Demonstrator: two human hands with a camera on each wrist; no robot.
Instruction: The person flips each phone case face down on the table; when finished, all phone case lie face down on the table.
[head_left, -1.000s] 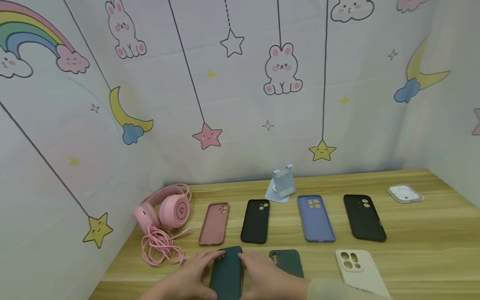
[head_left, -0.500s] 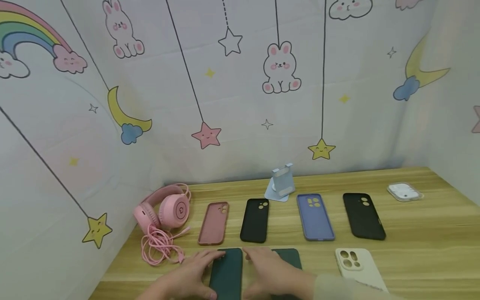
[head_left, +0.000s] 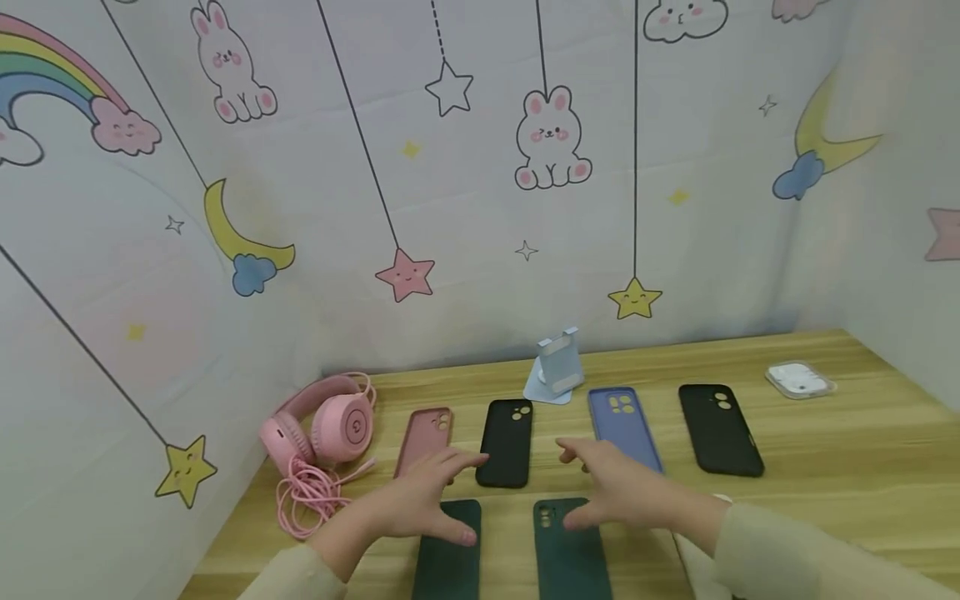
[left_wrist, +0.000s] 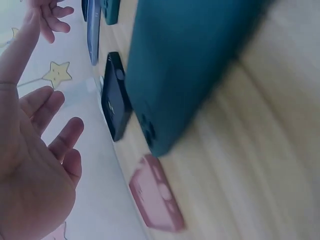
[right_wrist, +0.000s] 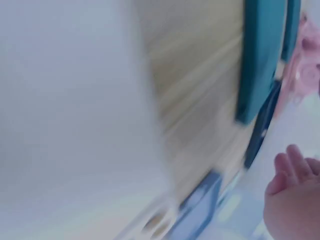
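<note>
Above the wooden table [head_left: 847, 450], the left hand [head_left: 412, 498] hangs over the left green case [head_left: 447, 562] and the right hand [head_left: 622, 485] over the right green case [head_left: 573, 560], thumbs and fingers wide apart, both cases lying flat.

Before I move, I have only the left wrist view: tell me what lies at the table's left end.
Observer: Pink headphones, with their cable bundled in front.
Operator: Next, name what sits near the back right corner.
Observer: A clear box holding white earphones.
Operator: Now locate the right hand against the cases.
Observer: In the head view its thumb overlaps the camera-hole end of a green phone case; whether they touch, I can't tell.
</note>
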